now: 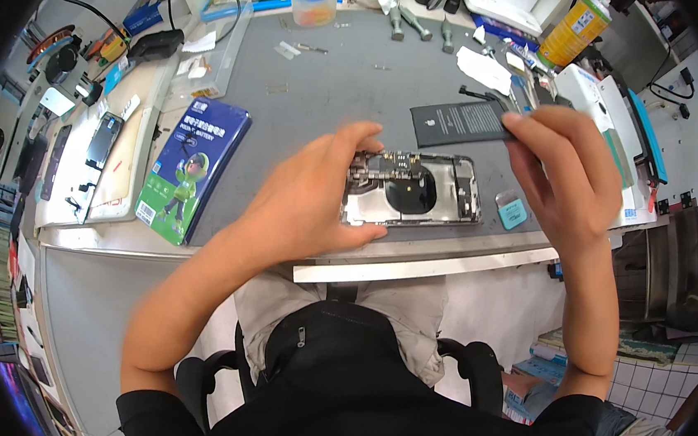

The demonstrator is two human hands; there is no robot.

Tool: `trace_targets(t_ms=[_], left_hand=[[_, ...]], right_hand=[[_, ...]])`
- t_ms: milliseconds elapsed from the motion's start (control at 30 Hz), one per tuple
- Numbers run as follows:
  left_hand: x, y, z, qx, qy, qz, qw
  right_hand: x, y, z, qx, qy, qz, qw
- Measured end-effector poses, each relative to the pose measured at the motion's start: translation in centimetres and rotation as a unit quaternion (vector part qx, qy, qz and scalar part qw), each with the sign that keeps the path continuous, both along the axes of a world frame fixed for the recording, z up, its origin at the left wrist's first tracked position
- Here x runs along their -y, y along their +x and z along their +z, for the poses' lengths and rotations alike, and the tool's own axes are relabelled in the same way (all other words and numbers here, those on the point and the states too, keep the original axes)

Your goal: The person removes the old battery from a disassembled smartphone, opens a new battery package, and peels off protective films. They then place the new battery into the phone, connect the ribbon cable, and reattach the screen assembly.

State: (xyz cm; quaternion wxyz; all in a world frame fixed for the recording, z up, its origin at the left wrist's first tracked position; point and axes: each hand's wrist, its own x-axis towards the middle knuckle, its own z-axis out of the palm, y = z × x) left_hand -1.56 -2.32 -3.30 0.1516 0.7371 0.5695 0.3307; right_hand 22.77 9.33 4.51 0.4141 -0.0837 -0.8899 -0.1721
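An opened phone housing (459, 198) lies on the grey mat near the table's front edge, its circuit board and a dark round coil showing inside. My left hand (306, 189) grips the housing's left end, thumb along the near edge and fingers at the far edge. Between the thumb and fingers of my right hand (565, 170) is the right end of a flat black phone battery (457, 124). It is held beyond the housing, slightly to the right, with a short connector strip at its far side. I cannot tell whether the battery touches the mat.
A blue and green battery box (191, 171) lies left of the housing. A small teal-labelled container (511, 211) sits to its right. Screwdrivers (416, 24), white paper (484, 69) and a yellow spray can (575, 30) line the back. Phone parts (102, 142) lie far left.
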Motion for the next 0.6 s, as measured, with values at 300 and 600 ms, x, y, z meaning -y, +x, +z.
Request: trace_targets(t_ms=[300,600], left_hand=[[0.7,0.3,-0.8,-0.006,0.032,0.006,0.999],[0.7,0.4,-0.9,-0.009,0.027,0.012,1.0]], right_hand=[[-6.7,-3.7,-4.1,0.106,-0.007,-0.094,0.99],[-8.5,-2.4,-6.3,0.147,-0.016,-0.106,0.983]])
